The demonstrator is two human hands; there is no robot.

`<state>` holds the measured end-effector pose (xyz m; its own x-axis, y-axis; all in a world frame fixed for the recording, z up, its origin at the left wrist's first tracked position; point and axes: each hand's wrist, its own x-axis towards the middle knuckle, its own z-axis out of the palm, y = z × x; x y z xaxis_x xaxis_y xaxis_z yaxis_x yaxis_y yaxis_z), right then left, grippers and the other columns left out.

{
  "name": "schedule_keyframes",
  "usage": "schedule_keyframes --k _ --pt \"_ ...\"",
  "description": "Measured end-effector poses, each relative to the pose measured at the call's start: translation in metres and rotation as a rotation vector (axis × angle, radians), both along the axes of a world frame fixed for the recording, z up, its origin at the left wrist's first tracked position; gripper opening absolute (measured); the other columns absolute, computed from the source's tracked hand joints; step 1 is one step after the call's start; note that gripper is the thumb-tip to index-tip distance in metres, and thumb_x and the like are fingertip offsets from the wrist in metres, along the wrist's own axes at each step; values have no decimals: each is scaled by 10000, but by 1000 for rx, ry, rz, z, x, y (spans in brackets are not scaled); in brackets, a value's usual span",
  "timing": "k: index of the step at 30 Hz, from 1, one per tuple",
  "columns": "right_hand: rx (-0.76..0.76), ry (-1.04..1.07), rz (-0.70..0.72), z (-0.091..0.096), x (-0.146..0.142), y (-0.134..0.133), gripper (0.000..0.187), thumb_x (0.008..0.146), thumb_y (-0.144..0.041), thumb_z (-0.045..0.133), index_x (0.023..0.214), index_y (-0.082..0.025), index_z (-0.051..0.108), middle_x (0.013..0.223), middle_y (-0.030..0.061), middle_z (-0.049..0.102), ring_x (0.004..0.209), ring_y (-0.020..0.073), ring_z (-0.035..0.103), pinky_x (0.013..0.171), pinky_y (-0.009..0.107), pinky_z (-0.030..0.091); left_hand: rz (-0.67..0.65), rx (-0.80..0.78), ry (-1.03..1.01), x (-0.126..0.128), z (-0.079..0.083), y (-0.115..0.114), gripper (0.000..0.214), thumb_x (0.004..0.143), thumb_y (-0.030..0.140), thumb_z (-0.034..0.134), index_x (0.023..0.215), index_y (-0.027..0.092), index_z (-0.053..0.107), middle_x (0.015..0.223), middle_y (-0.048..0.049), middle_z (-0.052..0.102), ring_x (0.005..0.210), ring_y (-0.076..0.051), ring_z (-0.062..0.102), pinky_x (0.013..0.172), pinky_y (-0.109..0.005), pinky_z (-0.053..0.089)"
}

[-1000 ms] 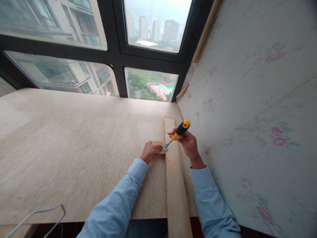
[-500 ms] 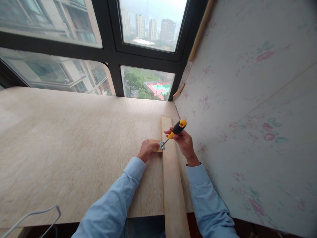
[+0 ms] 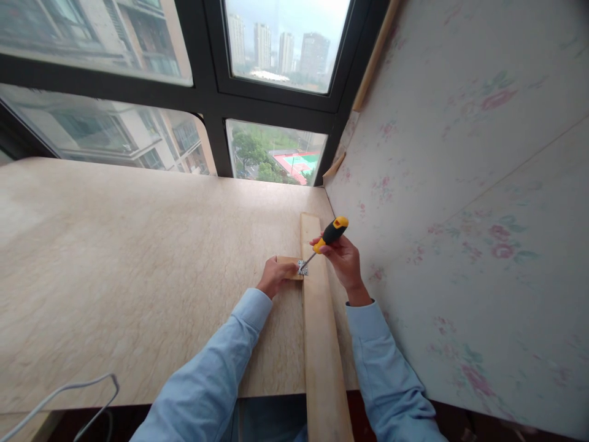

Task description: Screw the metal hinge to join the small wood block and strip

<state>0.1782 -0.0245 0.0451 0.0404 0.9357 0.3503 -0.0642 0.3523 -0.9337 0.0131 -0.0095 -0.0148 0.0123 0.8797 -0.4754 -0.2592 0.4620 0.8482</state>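
My right hand (image 3: 344, 261) grips a yellow and black screwdriver (image 3: 332, 234) by its handle, tilted so its shaft runs down and left. The screwdriver's tip meets a small metal hinge (image 3: 302, 267), which lies across the joint of two pieces of wood. One is a short wooden block (image 3: 289, 260), held by my left hand (image 3: 275, 276) with the thumb on top near the hinge. The other is a long wooden board (image 3: 319, 325) that runs toward me past the ledge's front edge. My left fingers under the block are hidden.
The stone-patterned ledge (image 3: 138, 264) reaches back to dark window frames (image 3: 209, 104). A flowered wall (image 3: 460, 202) rises close to my right arm. At the lower left, a white cable (image 3: 69, 387) loops over the ledge's front edge.
The view has shifted slightly. The screwdriver handle has turned a little in my right hand, while its tip stays at the hinge. My left hand keeps its hold on the block.
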Motion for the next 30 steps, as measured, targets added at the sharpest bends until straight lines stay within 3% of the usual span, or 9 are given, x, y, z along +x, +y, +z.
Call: schedule_keyframes --k 3,5,9,12,15,18,20,25,30 --pt "31 -100 -87 -2 -2 -2 328 732 -429 836 939 -226 683 893 31 757 829 221 714 812 385 581 -1 2 -1 0 0 0 403 504 135 802 836 143 571 735 -48 699 642 -198 666 556 -276 502" --pt "68 -189 -124 -3 -4 -5 337 786 -488 778 984 -228 696 930 43 752 858 227 706 841 389 568 -2 2 6 -1 0 -1 398 506 131 796 835 145 574 737 -47 701 647 -201 667 557 -276 502" --pt "99 -184 -36 2 -9 -8 435 922 -573 573 1207 -253 647 1240 82 698 1179 262 630 1018 419 496 -4 14 -9 0 -1 0 380 512 121 785 829 149 578 736 -45 702 652 -207 670 566 -288 516" --pt "74 -86 49 7 -11 -10 465 913 -537 614 1298 -277 594 1381 83 623 1264 271 587 1054 436 482 1 15 -6 1 -2 0 374 506 115 787 814 149 577 723 -40 697 642 -201 666 565 -284 516" --pt "43 -36 63 8 -12 -10 417 879 -483 686 1230 -266 629 1273 86 688 1166 272 653 1017 458 515 19 3 0 1 -1 0 376 503 102 782 808 152 568 706 -29 691 629 -189 659 559 -270 504" --pt "52 -77 -85 2 -13 -11 337 770 -411 815 1033 -246 684 1010 51 756 966 252 712 943 442 554 17 1 -15 1 1 -1 368 510 101 770 806 159 560 699 -22 689 629 -190 660 553 -265 498" --pt "89 -163 -185 -2 -14 -11 307 751 -408 830 969 -244 690 954 43 755 923 245 704 939 431 550 13 4 -5 1 2 -1 353 513 105 766 794 162 560 687 -17 684 625 -190 657 543 -261 490" --pt "81 -253 -77 2 -19 -13 344 960 -492 554 1160 -235 664 1195 85 720 1124 253 654 1012 435 501 20 7 1 1 3 -2 339 509 117 777 773 167 570 696 -20 684 631 -190 654 556 -271 495" --pt "22 -133 10 7 -18 -12 354 916 -462 638 1190 -238 658 1233 78 701 1164 253 643 1012 433 514 18 5 -17 2 5 -3 329 506 100 773 760 169 574 692 -21 687 636 -197 656 562 -280 507"
